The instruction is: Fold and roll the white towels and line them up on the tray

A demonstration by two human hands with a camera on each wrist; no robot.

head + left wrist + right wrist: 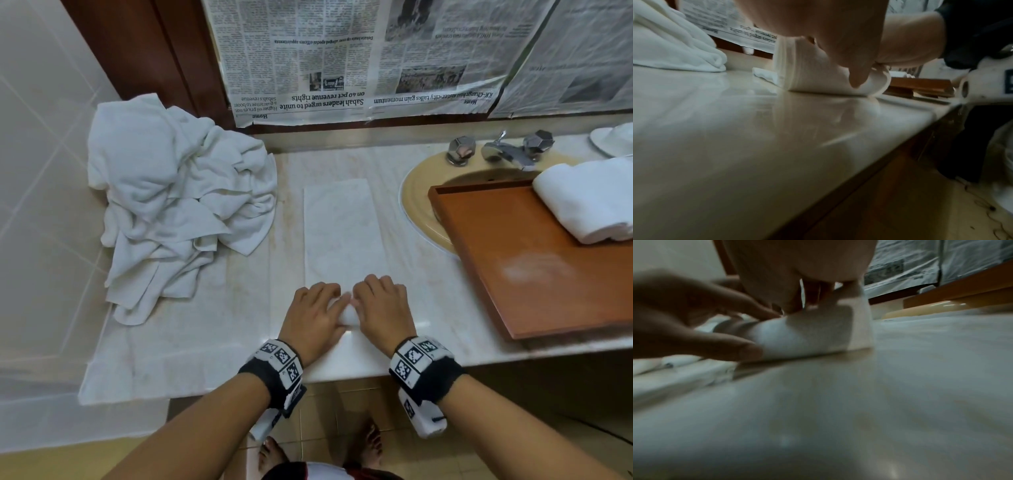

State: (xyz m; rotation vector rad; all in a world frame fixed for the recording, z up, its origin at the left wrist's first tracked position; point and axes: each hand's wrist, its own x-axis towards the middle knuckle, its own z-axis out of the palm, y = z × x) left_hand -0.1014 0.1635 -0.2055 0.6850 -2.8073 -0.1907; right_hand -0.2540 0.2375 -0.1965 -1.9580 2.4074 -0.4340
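Observation:
A white towel folded into a long strip [342, 229] lies on the marble counter, running away from me. Its near end is wound into a small roll [349, 316] [813, 74] [807, 334]. My left hand [317, 305] [828, 32] and right hand [382, 301] [797, 272] sit side by side on the roll, fingers curled over its top and thumbs behind it. A brown wooden tray [534, 274] lies to the right, partly over the sink, with one rolled white towel [589, 202] at its far end.
A heap of crumpled white towels [178, 198] fills the counter's left end against the tiled wall. The beige sink [419, 209] and chrome faucet [503, 152] are at the back right. Newspaper [342, 61] covers the wall behind. The counter edge [342, 373] runs just behind my wrists.

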